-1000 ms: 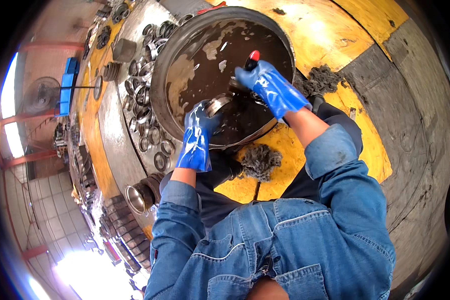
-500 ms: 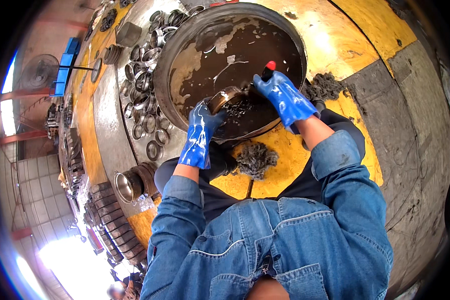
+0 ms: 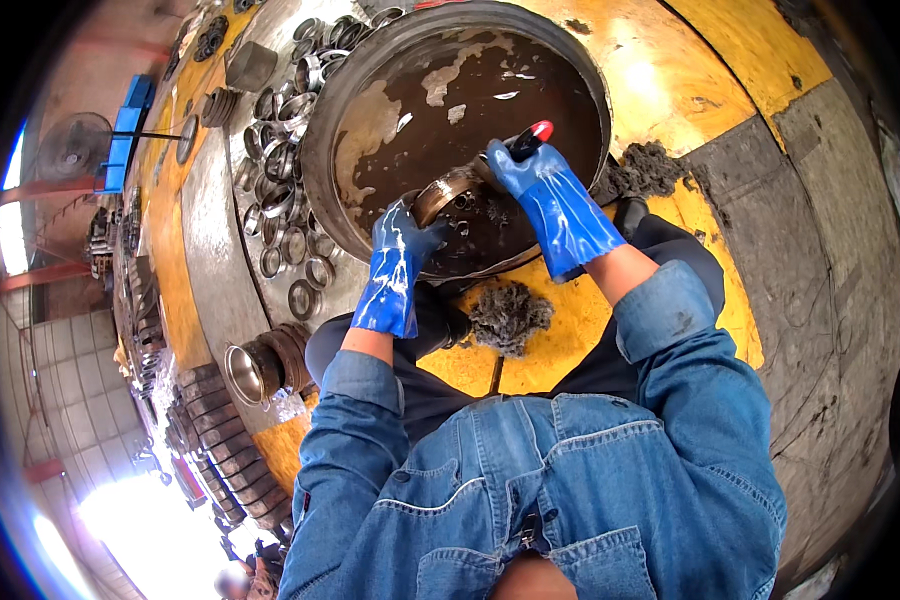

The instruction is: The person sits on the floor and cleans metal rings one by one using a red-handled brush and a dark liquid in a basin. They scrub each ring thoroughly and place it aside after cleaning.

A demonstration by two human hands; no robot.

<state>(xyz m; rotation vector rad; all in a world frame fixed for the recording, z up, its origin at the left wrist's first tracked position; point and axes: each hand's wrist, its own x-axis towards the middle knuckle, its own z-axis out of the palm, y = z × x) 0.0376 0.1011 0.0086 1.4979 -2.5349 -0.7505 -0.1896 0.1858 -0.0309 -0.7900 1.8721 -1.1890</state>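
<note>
My left hand (image 3: 398, 245), in a long blue rubber glove, is closed round the near-left side of a wet metal ring (image 3: 440, 192). The ring is tilted over dark liquid (image 3: 500, 110) in a large round basin (image 3: 322, 160). In a matching glove, my right hand (image 3: 555, 205) grips a tool with a black handle and red end (image 3: 533, 138). Its working end is at the ring's right side, partly hidden by the glove, so its kind cannot be made out. Pale foam patches float on the liquid.
Many metal rings (image 3: 282, 190) lie heaped left of the basin. Grey shavings clumps sit between my knees (image 3: 510, 315) and right of the basin (image 3: 650, 170). Larger metal rings (image 3: 255, 372) stand by my left knee. A pedestal fan (image 3: 78, 148) and a stacked row of ribbed parts (image 3: 225, 440) are farther left.
My right hand and its tool have moved slightly left and nearer the ring, with the handle tilting more sideways. My left hand still holds the ring. The foam on the liquid has shifted.
</note>
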